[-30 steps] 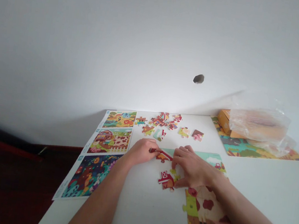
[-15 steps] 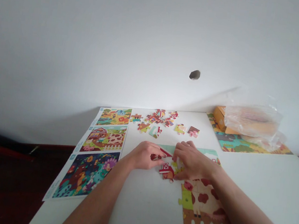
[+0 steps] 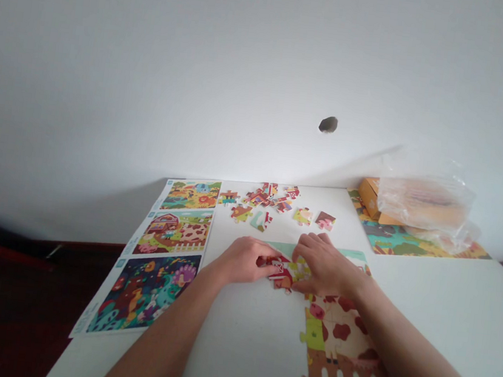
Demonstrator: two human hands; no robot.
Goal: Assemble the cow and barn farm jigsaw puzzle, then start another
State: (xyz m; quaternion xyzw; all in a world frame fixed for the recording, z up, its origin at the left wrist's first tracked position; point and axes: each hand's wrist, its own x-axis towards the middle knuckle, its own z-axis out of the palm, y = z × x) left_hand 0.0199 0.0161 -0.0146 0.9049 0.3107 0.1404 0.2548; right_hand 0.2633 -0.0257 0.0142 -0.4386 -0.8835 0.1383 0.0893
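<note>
My left hand is closed, thumb and fingers pinching the left edge of a red barn puzzle piece. From the right, my right hand curls over the same piece's green and yellow side, fingertips above and thumb below. The piece lies against the partly joined farm puzzle, just under its pale green top strip. A spotted cow and a white fence show on the joined part. My right hand and forearm hide some of it.
Several loose puzzle pieces lie at the back by the wall. On the left is a picture sheet with three scenes. At the back right, a clear plastic bag and an orange box rest on another jungle-coloured picture.
The barn piece has moved up, away from me, and the gap between it and the puzzle's top strip has closed. Both hands stay around it.
</note>
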